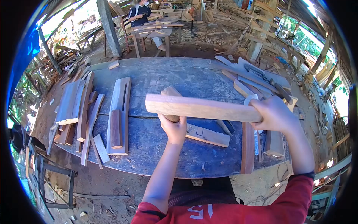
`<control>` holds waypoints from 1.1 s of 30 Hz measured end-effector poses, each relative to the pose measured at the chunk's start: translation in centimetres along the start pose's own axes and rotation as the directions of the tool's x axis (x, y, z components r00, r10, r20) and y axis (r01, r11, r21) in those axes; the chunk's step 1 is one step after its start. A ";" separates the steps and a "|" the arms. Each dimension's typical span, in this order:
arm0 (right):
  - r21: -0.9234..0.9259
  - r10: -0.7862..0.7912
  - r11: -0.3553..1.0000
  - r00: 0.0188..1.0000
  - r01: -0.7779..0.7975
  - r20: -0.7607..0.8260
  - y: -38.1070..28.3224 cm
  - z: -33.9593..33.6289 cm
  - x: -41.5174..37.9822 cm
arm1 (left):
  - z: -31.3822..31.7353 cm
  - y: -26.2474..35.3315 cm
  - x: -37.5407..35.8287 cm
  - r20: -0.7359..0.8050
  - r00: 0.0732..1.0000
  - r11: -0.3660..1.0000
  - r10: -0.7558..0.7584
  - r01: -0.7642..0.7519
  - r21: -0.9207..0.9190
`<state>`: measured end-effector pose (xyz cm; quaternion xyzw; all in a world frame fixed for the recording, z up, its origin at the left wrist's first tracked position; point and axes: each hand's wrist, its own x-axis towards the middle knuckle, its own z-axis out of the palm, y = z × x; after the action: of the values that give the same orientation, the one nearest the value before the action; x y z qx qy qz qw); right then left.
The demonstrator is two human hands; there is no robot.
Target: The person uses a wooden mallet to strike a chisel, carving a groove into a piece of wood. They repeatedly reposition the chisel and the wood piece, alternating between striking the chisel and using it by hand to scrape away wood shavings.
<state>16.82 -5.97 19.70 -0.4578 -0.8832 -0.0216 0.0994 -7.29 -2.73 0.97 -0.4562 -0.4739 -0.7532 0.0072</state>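
Note:
A long squared wooden board is held up across the front of me, above the worktable. My right hand is closed round its right end. Below the board's left part, my left hand is closed on a shorter wooden block, which crosses behind the board and shows above and below it. The board hides most of the left fingers. On the table under the board lies a pale wood piece with marked outlines, beside a dark tool handle.
The blue worktable carries stacked wood at left, a slotted board with a small block on it, and more pieces plus a clamp at right. A seated person works at a far table near a fan.

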 end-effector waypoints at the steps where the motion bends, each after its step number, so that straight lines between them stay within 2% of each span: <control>1: -0.153 0.004 0.988 0.986 0.022 0.164 -0.4 -0.6 0.2 | -0.1 -0.4 -0.2 0.003 1.000 1.000 0.001 -0.001 0.001; 2: -0.138 -0.038 0.990 0.999 0.037 -0.003 -0.7 -1.0 0.0 | -0.2 -0.7 -0.3 0.035 0.996 0.997 -0.078 0.078 -0.016; 3: -0.141 -0.042 0.989 0.999 0.041 0.000 -1.0 -0.8 0.1 | -0.3 -0.7 -0.5 0.066 0.985 0.987 -0.157 0.159 -0.032; 4: 0.021 -0.093 0.995 0.968 0.101 -0.234 -1.6 -0.4 0.3 | -0.3 -0.6 -0.5 0.064 0.985 0.986 -0.159 0.161 -0.032; 5: 0.167 -0.096 0.967 0.882 0.192 -0.461 -2.1 -0.2 0.6 | -0.3 -0.3 -0.4 0.072 0.986 0.989 -0.147 0.149 -0.013; 6: 0.167 -0.096 0.967 0.882 0.193 -0.462 -2.5 -0.2 0.8 | -0.3 -0.1 -0.3 0.079 0.988 0.991 -0.135 0.135 0.005; 7: -0.036 -0.140 0.990 0.980 0.136 -0.144 -2.8 -0.3 1.1 | -0.2 -0.1 -0.3 0.077 0.988 0.991 -0.133 0.133 0.004; 8: -0.245 -0.094 0.960 0.978 0.140 0.188 -2.8 -0.3 1.2 | -0.3 -0.3 -0.4 0.088 0.994 0.997 -0.059 0.055 0.046; 9: -0.241 -0.089 0.961 0.979 0.133 0.185 -2.8 -0.6 1.0 | -0.3 -0.7 -0.6 0.108 0.994 0.996 0.015 -0.024 0.087; 10: -0.202 -0.119 0.970 0.988 0.138 0.101 -2.7 -1.2 0.7 | -0.1 -1.2 -0.8 0.029 0.999 1.000 -0.014 0.015 -0.017; 11: -0.169 -0.146 0.975 0.989 0.147 0.017 -2.6 -1.6 0.5 | -0.1 -1.4 -0.9 0.034 0.999 1.000 -0.014 0.015 -0.024; 12: -0.173 -0.134 0.976 0.991 0.136 0.020 -2.5 -1.0 0.4 | -0.2 -0.9 -0.7 0.049 0.995 0.995 -0.088 0.090 -0.041; 13: -0.032 -0.122 0.992 0.963 0.118 -0.242 -2.5 0.0 0.4 | -0.2 -0.6 -0.8 0.065 0.985 0.984 -0.163 0.166 -0.056; 14: 0.106 -0.071 0.984 0.870 0.140 -0.487 -2.6 0.5 0.4 | -0.2 -0.6 -0.8 0.078 0.983 0.984 -0.165 0.169 -0.054; 15: 0.101 -0.069 0.986 0.870 0.134 -0.487 -3.0 0.2 0.5 | -0.1 -0.2 -0.6 0.081 0.983 0.983 -0.166 0.171 -0.060; 16: -0.078 -0.102 0.993 0.980 0.089 -0.172 -3.4 -0.4 0.6 | 0.0 0.4 -0.3 0.035 0.999 1.000 -0.023 0.023 0.010; 17: -0.255 -0.060 0.962 0.985 0.100 0.160 -3.6 -0.7 0.6 | 0.0 0.7 -0.1 0.002 0.992 0.988 0.124 -0.124 0.089; 18: -0.207 -0.042 0.975 0.977 0.085 0.208 -3.2 -0.7 0.8 | 0.1 0.7 -0.2 -0.004 0.999 0.999 0.040 -0.040 -0.005; 19: -0.210 -0.033 0.975 0.979 0.077 0.203 -2.9 -0.7 0.5 | 0.0 0.5 -0.4 0.001 0.999 0.999 0.042 -0.042 -0.013; 21: 0.038 -0.073 0.996 0.979 0.082 -0.189 -2.6 -0.8 -0.1 | -0.4 -0.2 -0.9 0.135 0.974 0.974 -0.184 0.200 -0.108; 22: 0.161 -0.019 0.984 0.937 0.079 -0.348 -3.0 -0.2 -0.3 | -0.5 -0.5 -1.0 0.151 0.970 0.973 -0.188 0.205 -0.106; 23: 0.165 -0.015 0.983 0.939 0.077 -0.345 -3.0 0.0 -0.4 | -0.4 -0.4 -1.1 0.154 0.969 0.973 -0.192 0.209 -0.103; 25: 0.060 -0.074 0.995 0.997 0.076 -0.037 -2.9 0.1 -0.3 | -0.1 0.5 -0.7 0.111 0.989 0.994 -0.094 0.099 -0.044; 26: -0.153 0.026 0.988 0.975 0.008 0.219 -3.3 -0.3 -0.1 | 0.1 1.3 -0.5 0.059 0.997 0.993 -0.054 0.060 -0.100; 27: -0.151 0.034 0.989 0.976 -0.001 0.215 -3.1 -0.3 -0.4 | 0.0 1.0 -0.5 0.067 0.996 0.993 -0.051 0.057 -0.103; 29: -0.099 0.004 0.995 1.000 -0.001 0.029 -2.4 -0.9 -0.7 | -0.1 -0.1 -0.8 0.097 0.991 0.990 -0.091 0.101 -0.098; 30: -0.104 0.007 0.995 0.999 -0.003 0.034 -2.6 -0.5 -0.5 | -0.2 -0.3 -0.9 0.114 0.987 0.988 -0.109 0.120 -0.094; 31: 0.085 -0.026 0.995 0.976 0.046 -0.216 -2.9 0.5 -0.3 | -0.2 -0.3 -0.9 0.118 0.986 0.987 -0.116 0.128 -0.096; 32: 0.252 -0.008 0.958 0.889 0.138 -0.457 -3.1 1.0 -0.2 | -0.1 -0.1 -0.8 0.105 0.990 0.993 -0.097 0.104 -0.057; 33: 0.251 -0.004 0.959 0.890 0.133 -0.457 -3.2 0.9 -0.2 | -0.1 0.0 -0.6 0.092 0.993 0.997 -0.073 0.075 -0.018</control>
<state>14.19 -7.83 18.97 -0.3901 -0.8459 -0.0079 0.3636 -6.96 -3.05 0.59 -0.4724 -0.4824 -0.7361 -0.0474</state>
